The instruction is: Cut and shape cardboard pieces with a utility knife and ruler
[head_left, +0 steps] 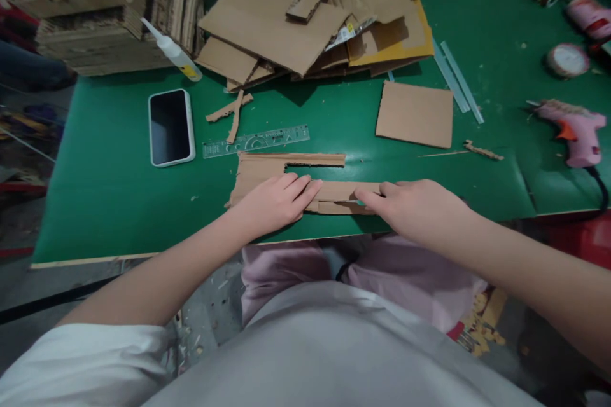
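Observation:
A brown cardboard piece (258, 175) with a notch lies near the front edge of the green table. My left hand (272, 203) rests on it, fingers spread and pressing down. Strips of cardboard (341, 191) extend to the right from under those fingers. At their right end is my right hand (405, 203), its thumb and fingers closed around something small and partly hidden, with a bit of pale green showing by the index finger. A clear ruler (258, 141) lies just behind the cardboard, beside two thin crossed scraps (233, 113).
A phone (170, 127) lies at the left, a glue bottle (174, 51) behind it. Cardboard stacks (90, 38) and loose sheets (272, 25) line the back. A cardboard square (415, 114), glue sticks (461, 82), a tape roll (568, 60) and a pink glue gun (575, 130) are right.

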Motion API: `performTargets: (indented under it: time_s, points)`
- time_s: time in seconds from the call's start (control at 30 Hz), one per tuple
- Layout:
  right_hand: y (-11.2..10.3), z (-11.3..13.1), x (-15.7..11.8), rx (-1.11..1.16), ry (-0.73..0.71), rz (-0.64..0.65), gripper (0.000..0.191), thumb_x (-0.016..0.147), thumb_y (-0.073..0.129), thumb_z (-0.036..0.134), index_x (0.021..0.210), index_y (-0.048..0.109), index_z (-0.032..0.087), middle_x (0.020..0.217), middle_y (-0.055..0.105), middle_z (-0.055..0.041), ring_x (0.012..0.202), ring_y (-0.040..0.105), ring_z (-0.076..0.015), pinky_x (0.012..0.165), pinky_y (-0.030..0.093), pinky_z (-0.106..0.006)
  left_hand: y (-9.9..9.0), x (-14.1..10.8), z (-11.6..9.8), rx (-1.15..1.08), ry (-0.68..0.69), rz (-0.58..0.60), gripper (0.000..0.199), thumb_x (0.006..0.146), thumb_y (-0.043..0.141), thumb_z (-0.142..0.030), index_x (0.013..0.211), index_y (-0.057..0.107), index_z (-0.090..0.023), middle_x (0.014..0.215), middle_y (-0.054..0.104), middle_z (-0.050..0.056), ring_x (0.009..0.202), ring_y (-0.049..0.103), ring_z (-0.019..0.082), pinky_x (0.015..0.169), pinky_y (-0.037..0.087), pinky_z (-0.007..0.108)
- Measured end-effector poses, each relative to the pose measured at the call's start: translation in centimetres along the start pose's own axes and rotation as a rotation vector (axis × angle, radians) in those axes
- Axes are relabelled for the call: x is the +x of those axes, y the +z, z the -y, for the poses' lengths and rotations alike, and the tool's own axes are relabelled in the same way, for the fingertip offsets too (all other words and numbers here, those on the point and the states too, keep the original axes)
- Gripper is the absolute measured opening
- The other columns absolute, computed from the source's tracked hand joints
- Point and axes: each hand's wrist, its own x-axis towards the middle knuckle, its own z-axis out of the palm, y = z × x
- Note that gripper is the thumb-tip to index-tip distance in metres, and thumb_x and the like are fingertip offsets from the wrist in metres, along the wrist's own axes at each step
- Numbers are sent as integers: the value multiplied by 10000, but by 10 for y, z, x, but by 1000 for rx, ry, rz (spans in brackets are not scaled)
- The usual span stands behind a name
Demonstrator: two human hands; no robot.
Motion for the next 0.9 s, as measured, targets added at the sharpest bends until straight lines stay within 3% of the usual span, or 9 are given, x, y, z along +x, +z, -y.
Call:
performTargets:
  time_s: [0.47,0.63,0.9]
  points:
    - [23,-15,-30,-115,55,-6,531,746,426,38,1237,452,239,735,579,-33,577,520,-140,499,103,-285,2,0,1,25,10,-31,446,846,465,-176,1271,448,-42,1141,588,191,943,555,254,784,491,373]
    - [33,-25,-44,-124,79,-64,553,745,403,14,1238,481,252,683,549,-19,526,464,-126,497,121,-289,3,-1,1,-3,7,-14,455,850,452,-158,1290,430,-43,1152,579,199,960,551,256,788,494,382]
    - [43,-39,-69,-122,117,-33,558,734,406,-36,1210,533,227,678,556,-25,543,475,-134,509,168,-283,2,0,0,11,10,-16,451,858,461,-174,1284,443,-27,1142,587,193,942,555,260,773,499,373]
